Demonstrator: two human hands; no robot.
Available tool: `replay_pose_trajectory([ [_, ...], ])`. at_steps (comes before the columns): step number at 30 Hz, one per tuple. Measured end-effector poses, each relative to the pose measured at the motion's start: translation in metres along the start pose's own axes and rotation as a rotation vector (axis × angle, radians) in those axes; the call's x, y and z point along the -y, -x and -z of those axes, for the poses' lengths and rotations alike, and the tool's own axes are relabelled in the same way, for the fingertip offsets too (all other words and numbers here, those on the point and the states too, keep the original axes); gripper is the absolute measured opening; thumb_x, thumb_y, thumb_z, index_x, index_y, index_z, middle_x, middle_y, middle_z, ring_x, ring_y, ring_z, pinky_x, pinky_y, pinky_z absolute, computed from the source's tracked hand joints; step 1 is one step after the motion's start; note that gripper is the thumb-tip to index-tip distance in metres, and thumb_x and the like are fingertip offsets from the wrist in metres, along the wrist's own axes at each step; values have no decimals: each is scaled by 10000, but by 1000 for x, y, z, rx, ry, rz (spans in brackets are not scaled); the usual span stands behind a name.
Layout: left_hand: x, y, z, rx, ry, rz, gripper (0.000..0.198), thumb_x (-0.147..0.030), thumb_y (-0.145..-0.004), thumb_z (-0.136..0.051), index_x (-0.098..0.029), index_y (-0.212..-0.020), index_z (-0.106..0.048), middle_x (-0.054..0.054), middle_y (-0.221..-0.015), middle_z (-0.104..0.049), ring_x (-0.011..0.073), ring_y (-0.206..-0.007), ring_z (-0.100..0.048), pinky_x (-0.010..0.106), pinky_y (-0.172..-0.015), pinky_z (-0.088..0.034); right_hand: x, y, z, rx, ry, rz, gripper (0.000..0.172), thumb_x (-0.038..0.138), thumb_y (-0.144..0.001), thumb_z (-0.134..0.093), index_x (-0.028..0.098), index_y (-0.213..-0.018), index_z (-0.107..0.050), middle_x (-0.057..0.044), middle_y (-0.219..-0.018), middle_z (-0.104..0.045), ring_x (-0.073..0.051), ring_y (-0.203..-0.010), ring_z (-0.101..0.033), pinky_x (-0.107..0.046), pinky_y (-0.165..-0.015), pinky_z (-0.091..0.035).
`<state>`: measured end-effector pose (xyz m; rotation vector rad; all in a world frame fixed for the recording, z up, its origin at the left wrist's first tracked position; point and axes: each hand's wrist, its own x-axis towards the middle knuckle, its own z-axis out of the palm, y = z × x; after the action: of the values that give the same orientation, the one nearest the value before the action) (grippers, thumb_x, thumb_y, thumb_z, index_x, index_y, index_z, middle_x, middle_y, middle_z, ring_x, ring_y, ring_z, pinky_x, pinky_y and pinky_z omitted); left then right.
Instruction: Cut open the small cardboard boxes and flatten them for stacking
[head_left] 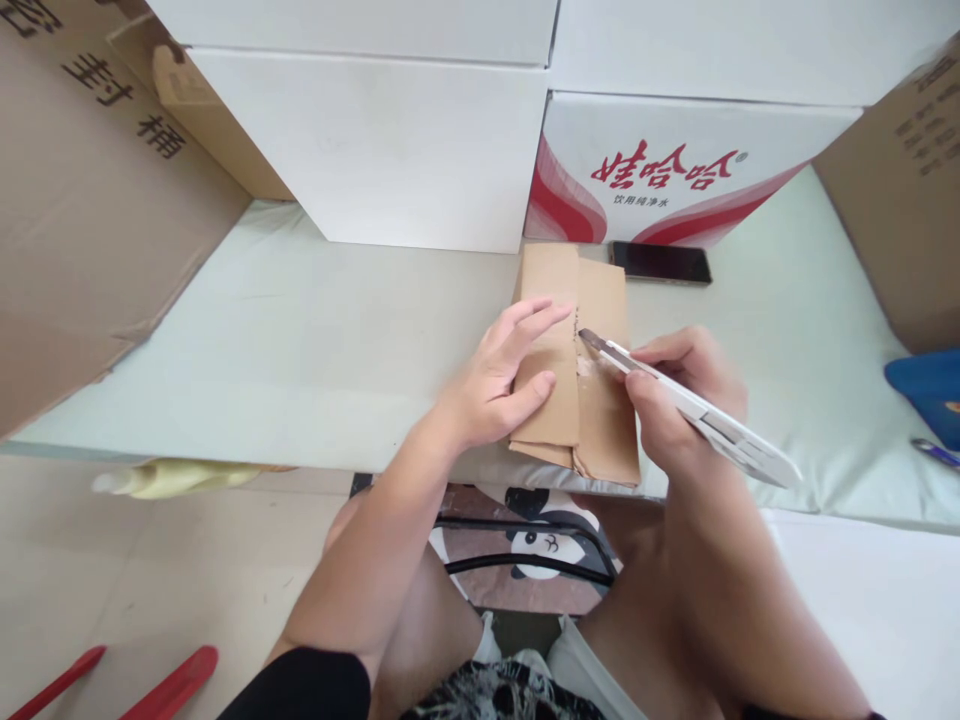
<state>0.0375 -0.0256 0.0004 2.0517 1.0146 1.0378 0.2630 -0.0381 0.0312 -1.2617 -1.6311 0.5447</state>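
Note:
A small brown cardboard box [551,410] lies on the pale green cloth near the table's front edge. Down its middle runs a seam with dark marks and a torn, pale patch. My left hand [510,370] rests on the box's left flap, fingers spread and stretched toward the seam. In my right hand [686,385] is a white utility knife [705,415], gripped between thumb and fingers. Its blade is out, and the tip is at the seam close to my left fingertips; whether it touches the cardboard I cannot tell.
Behind the box stand white cartons [420,150] and a red-and-white water carton [660,180], with a phone [660,263] before it. Large brown boxes [97,220] flank the table. A blue item [930,395] and a pen [937,454] lie at the right.

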Motion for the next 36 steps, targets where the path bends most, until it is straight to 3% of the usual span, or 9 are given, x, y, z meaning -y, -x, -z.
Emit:
replay_pose_trajectory([
  [8,-8,-3,4,23,-5,19,562,-466,-1024,-461,-216,-1528,-460,168,-1643,-392,317,-1589,-342,543,-1331,-286,-2,0,2,27,-65,34,47,223,-804,-667,247,-805,-627,54,-658,-615,-139,-577,-532,-315,-574,-398],
  [14,-9,-2,5,42,-28,59,564,-514,-1019,-440,-233,-1505,-495,145,-1653,-378,309,-1593,-333,529,-1340,-276,-7,0,4,69,-132,61,33,252,-825,-659,246,-802,-637,25,-705,-649,-163,-617,-585,-324,-572,-419],
  [21,-9,-3,5,37,-33,44,523,-513,-1025,-456,-226,-1450,-557,155,-1655,-388,328,-1587,-350,552,-1328,-297,-5,3,1,-10,-147,34,41,272,-823,-657,241,-797,-664,19,-668,-637,-165,-602,-574,-318,-561,-407],
  [36,-10,-3,5,43,-34,50,492,-476,-1024,-468,-226,-1432,-586,151,-1655,-390,327,-1585,-358,542,-1326,-308,-5,3,-2,-40,-218,16,38,276,-824,-661,239,-822,-670,18,-678,-645,-167,-602,-568,-320,-562,-402],
])
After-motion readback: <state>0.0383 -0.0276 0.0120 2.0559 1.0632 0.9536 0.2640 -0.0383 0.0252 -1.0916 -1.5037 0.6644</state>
